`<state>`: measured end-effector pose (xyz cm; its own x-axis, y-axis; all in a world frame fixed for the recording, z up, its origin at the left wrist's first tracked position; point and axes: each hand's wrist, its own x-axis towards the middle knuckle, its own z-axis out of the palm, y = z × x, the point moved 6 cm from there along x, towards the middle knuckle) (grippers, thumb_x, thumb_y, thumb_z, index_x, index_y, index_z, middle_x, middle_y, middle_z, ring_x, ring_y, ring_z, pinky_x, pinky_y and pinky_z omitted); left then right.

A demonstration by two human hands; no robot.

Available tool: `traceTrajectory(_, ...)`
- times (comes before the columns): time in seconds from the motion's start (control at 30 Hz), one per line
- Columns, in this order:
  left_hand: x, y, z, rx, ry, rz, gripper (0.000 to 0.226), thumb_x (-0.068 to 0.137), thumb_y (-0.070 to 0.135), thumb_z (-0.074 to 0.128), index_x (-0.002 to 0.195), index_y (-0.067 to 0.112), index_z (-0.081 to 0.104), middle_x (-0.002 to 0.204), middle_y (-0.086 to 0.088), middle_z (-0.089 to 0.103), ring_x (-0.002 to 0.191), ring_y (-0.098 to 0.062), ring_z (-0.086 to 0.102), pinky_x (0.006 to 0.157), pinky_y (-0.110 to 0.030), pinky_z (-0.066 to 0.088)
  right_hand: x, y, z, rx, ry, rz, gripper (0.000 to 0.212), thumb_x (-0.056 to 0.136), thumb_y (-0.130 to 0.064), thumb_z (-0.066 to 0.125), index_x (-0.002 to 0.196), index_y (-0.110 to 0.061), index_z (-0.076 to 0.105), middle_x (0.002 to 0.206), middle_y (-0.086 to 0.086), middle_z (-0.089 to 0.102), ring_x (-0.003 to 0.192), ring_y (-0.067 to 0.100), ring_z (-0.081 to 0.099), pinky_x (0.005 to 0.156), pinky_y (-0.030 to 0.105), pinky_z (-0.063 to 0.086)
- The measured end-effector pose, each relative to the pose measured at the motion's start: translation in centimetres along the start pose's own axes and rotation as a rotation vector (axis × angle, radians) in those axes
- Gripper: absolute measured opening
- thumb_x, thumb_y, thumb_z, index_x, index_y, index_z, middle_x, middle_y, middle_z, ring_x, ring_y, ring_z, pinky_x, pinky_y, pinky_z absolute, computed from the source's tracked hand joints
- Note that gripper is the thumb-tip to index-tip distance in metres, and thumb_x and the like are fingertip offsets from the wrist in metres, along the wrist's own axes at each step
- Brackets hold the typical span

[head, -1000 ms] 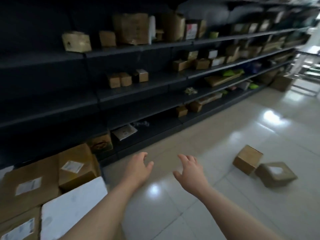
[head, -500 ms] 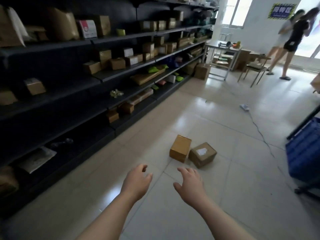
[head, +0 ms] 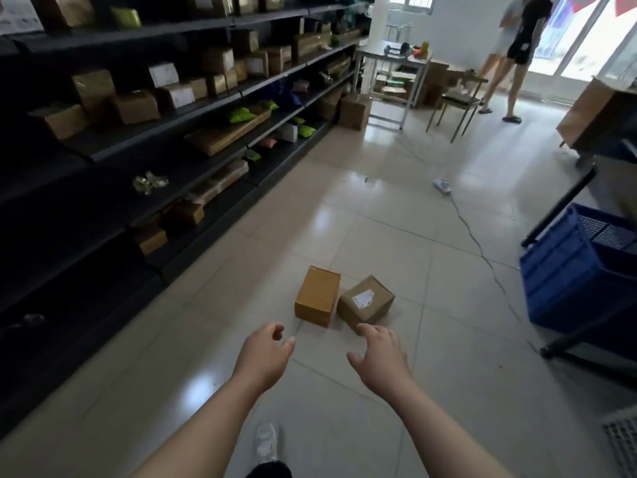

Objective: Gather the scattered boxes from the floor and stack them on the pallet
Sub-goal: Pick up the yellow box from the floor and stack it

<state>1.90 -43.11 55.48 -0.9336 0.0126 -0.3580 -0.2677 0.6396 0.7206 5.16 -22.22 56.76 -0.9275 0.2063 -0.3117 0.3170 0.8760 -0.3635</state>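
Two small cardboard boxes lie side by side on the tiled floor ahead of me. The plain orange-brown box (head: 317, 295) is on the left. A duller brown box with a white label (head: 366, 302) sits tilted against its right side. My left hand (head: 263, 357) hovers just short of the plain box, fingers loosely curled and holding nothing. My right hand (head: 379, 357) is stretched out with fingers spread, its fingertips close to the near corner of the labelled box. No pallet is in view.
Dark shelving (head: 144, 139) full of boxes runs along the left. A blue plastic crate (head: 572, 270) on a dark trolley frame stands at the right. A cable (head: 482, 250) crosses the floor. Two people (head: 513, 53) stand by a table and chair at the back.
The view has swung right from the shelves to the aisle and moved forward. The two floor boxes are now much closer, just beyond my outstretched hands.
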Motion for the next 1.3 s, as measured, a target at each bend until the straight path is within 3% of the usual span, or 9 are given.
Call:
traceTrajectory(0.43, 24.6, 7.1, -3.8, 0.004, -0.11, -0.06, 0.045, 0.092, 0.029, 0.058, 0.131, 0.008, 0.053, 0.127, -0.007, 0.06, 0.115, -0.021, 0.057, 0.101, -0.034, 0.044, 22.7, -5.5, -5.2, -0.002, -0.023, 0.129, 0.049, 0.091, -0.037, 0.056, 0.136, -0.021, 0.045, 0.139, 0.004, 0.048, 0.132, 0.024, 0.036, 0.108, 0.037, 0.032)
traceTrajectory(0.6, 31.6, 8.5, -3.1, 0.011, -0.106, -0.099, 0.044, 0.092, 0.028, 0.057, 0.132, 0.008, 0.053, 0.129, -0.007, 0.059, 0.116, -0.02, 0.057, 0.098, -0.032, 0.042, 30.5, -5.4, -5.5, 0.006, -0.074, 0.141, 0.055, 0.091, -0.038, 0.056, 0.141, -0.021, 0.041, 0.144, 0.004, 0.044, 0.135, 0.024, 0.032, 0.111, 0.036, 0.027)
traceTrajectory(0.83, 41.7, 8.3, 0.7, -0.06, -0.06, -0.277, 0.044, 0.092, 0.027, 0.057, 0.131, 0.007, 0.053, 0.129, -0.007, 0.059, 0.116, -0.021, 0.057, 0.1, -0.032, 0.042, 44.0, -3.3, -4.3, -0.009, -0.212, 0.12, 0.058, 0.09, -0.037, 0.055, 0.144, -0.021, 0.039, 0.144, 0.004, 0.044, 0.136, 0.024, 0.033, 0.112, 0.037, 0.028)
traceTrajectory(1.17, 56.0, 3.9, 10.1, -0.181, 0.013, -0.615, 0.043, 0.093, 0.027, 0.055, 0.13, 0.004, 0.054, 0.128, -0.01, 0.059, 0.115, -0.024, 0.056, 0.093, -0.03, 0.042, 65.6, 0.5, 3.2, -0.172, -0.476, 0.009, 0.056, 0.092, -0.03, 0.054, 0.145, -0.021, 0.037, 0.144, 0.004, 0.043, 0.134, 0.025, 0.035, 0.111, 0.039, 0.032)
traceTrajectory(1.3, 61.3, -1.6, 14.5, -0.218, 0.019, -0.741, 0.044, 0.093, 0.023, 0.052, 0.122, -0.01, 0.051, 0.126, -0.026, 0.054, 0.114, -0.038, 0.053, 0.093, -0.043, 0.046, 72.5, 2.2, 9.8, -0.214, -0.507, -0.018, 0.056, 0.091, -0.032, 0.053, 0.144, -0.021, 0.037, 0.142, 0.005, 0.045, 0.133, 0.026, 0.037, 0.11, 0.04, 0.034)
